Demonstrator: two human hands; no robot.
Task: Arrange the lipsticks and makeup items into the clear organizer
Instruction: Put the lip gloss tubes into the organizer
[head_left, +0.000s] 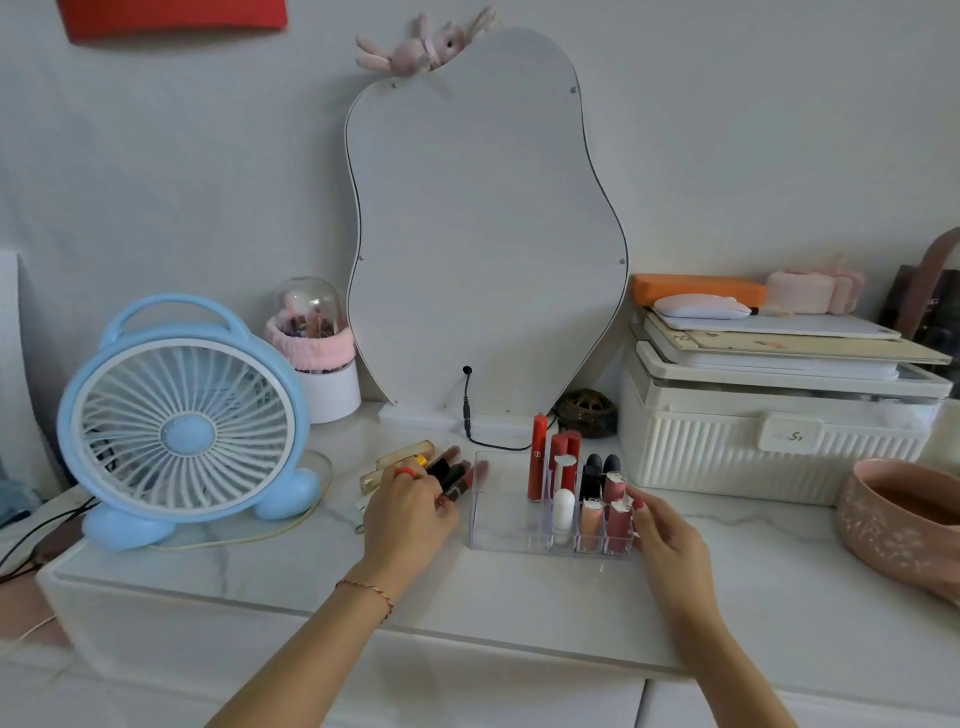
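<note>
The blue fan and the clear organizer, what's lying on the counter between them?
In the head view, loose lipsticks and gold tubes lie between the blue fan and the clear organizer, with the left hand on them.

Clear organizer (506, 525) mid-counter: upright red, black, pink and white tubes (563, 475) fill right slots. Loose dark lipsticks (453, 475) lying just left.

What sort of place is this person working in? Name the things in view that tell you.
Probably a dressing table in a home: a curvy mirror leans on the wall, lipsticks lie beside a clear organizer, and a small blue fan stands nearby.
</note>
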